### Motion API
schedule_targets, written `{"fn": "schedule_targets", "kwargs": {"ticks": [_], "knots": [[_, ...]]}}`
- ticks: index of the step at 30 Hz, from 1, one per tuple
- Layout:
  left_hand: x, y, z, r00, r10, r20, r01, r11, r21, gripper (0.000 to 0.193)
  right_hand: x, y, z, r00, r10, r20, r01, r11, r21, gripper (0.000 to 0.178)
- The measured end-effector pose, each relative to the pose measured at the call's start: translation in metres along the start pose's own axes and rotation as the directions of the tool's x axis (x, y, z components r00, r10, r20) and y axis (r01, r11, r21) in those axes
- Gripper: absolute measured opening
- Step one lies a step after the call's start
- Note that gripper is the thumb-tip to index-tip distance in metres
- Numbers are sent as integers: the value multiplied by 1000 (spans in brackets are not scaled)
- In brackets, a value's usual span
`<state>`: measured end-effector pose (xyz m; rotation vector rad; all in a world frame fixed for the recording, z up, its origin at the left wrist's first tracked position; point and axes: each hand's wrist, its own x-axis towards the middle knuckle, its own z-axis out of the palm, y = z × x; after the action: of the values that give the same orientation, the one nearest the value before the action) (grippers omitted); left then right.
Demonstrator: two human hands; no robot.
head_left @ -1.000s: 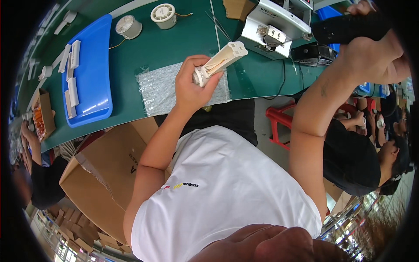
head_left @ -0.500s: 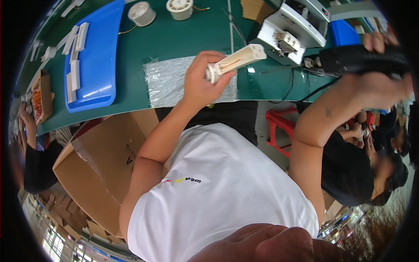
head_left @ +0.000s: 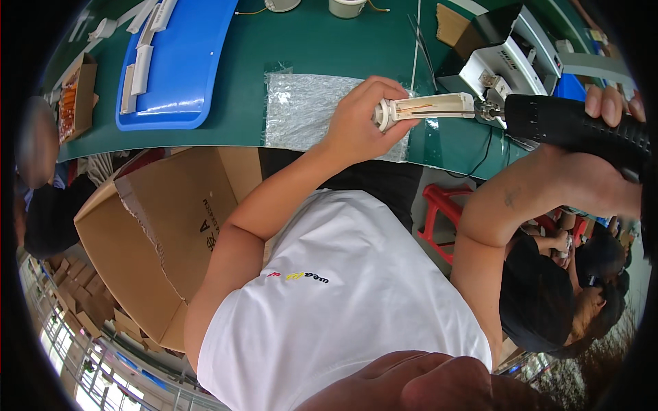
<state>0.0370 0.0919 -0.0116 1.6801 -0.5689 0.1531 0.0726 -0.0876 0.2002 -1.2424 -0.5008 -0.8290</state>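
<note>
The left hand pinches a white housing in its fingers above the counter; the right hand, partly hidden, curls around a black tool, its rear lost in darkness. Beyond, two round parts are cropped.

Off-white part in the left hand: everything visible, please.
Long, trough-shaped housing, off-white and plastic-looking, open side showing, thin orange-brown wires inside, round collar at one end. The left hand grips it by the collar end over the green table; the other end points right, toward the black power tool. Contact there is unclear.
</note>
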Motion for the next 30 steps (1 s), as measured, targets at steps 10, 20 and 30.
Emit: {"fn": "schedule_targets", "kwargs": {"ticks": [10,20,30], "knots": [[-1,-2,-1,1000,22,0,-22,1000,1,33,-14,12,-1,999,-15,-37,10,991,-130,63],[-4,-2,-1,1000,-5,0,5,1000,5,36,-21,10,-10,1000,10,0,-10,1000,-5,59],[2,-5,1,999,37,-38,-36,999,21,36,-33,7,-11,994,106,38,-112,962,250,70]]}}
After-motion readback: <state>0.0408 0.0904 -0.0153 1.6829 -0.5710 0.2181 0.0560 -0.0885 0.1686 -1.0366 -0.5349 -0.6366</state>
